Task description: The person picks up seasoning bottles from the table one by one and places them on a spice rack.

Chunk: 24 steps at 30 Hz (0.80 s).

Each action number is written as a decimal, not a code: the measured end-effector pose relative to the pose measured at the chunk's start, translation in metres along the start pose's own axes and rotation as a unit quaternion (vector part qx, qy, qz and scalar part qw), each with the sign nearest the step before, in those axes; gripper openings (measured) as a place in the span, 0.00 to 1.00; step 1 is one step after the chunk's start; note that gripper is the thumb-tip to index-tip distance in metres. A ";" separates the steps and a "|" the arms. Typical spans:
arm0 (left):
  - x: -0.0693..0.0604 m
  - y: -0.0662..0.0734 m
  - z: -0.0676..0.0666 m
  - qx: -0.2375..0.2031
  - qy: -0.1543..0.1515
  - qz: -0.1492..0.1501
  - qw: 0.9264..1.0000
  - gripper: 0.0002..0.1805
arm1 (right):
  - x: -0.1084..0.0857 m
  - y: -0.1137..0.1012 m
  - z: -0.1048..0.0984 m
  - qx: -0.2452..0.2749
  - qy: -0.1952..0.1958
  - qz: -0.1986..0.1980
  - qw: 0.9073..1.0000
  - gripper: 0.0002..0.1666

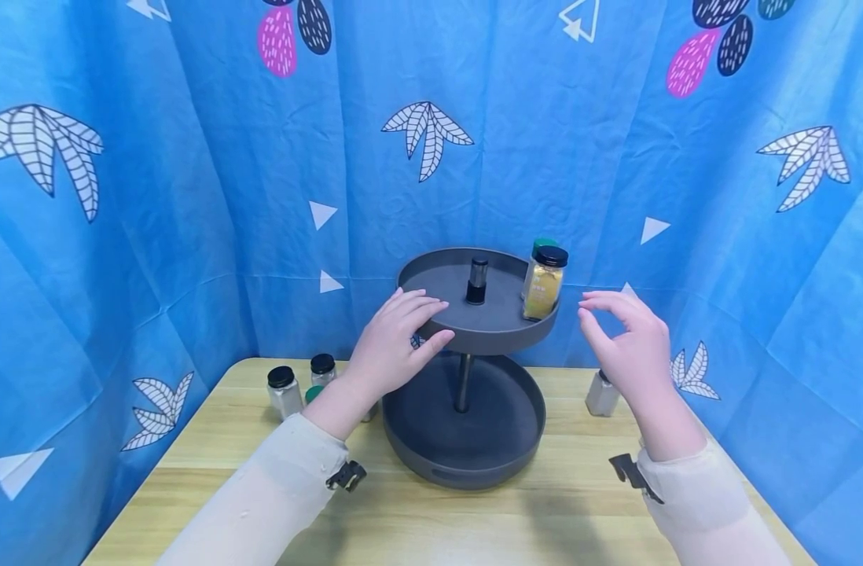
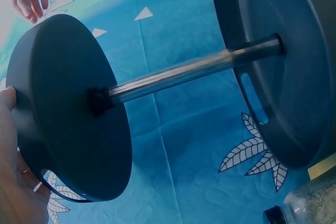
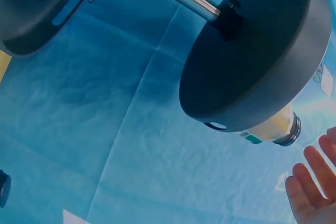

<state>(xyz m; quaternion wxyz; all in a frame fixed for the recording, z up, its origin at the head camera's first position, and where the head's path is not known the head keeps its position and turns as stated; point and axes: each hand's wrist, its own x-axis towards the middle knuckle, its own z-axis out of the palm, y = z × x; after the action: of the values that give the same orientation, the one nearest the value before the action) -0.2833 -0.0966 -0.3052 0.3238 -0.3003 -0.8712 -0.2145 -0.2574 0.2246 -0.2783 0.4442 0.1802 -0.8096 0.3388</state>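
Observation:
A dark grey two-tier round rack stands on the table, its upper tray (image 1: 498, 339) joined to the lower tray (image 1: 467, 477) by a metal pole (image 2: 173, 80). My left hand (image 1: 396, 346) touches the upper tray's left rim, fingers relaxed; the left wrist view shows its thumb (image 2: 8, 98) against the outer wall. To the right of the rack, my right hand (image 1: 629, 342) hovers in the air, fingers loosely bent and holding nothing. On the upper tray's right side stand a black-capped jar with yellow contents (image 1: 543, 289) and a green-capped jar (image 1: 544, 244) behind it.
Left of the rack, partly behind my left arm, are black-capped jars (image 1: 284, 397) (image 1: 323, 369) and a green cap (image 1: 313, 393). One jar (image 1: 602, 397) stands on the right of the wooden table (image 1: 431, 527). A blue patterned curtain (image 1: 431, 212) surrounds the back and sides.

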 end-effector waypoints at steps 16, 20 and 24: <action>-0.001 -0.001 0.002 -0.001 0.003 0.001 1.000 0.28 | -0.029 0.018 -0.010 -0.023 0.001 0.041 0.999 0.08; -0.001 -0.001 0.002 -0.004 0.008 0.004 1.000 0.28 | -0.036 0.025 -0.011 -0.027 -0.005 0.055 0.998 0.08; -0.001 0.000 0.003 -0.004 0.009 0.003 1.000 0.28 | -0.044 0.032 -0.014 -0.026 -0.016 0.081 0.996 0.09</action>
<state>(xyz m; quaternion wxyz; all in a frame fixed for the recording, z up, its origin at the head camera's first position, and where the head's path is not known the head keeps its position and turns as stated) -0.2841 -0.0957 -0.3082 0.3315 -0.3026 -0.8662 -0.2198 -0.2442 0.2567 -0.3228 0.4068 0.1081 -0.8372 0.3493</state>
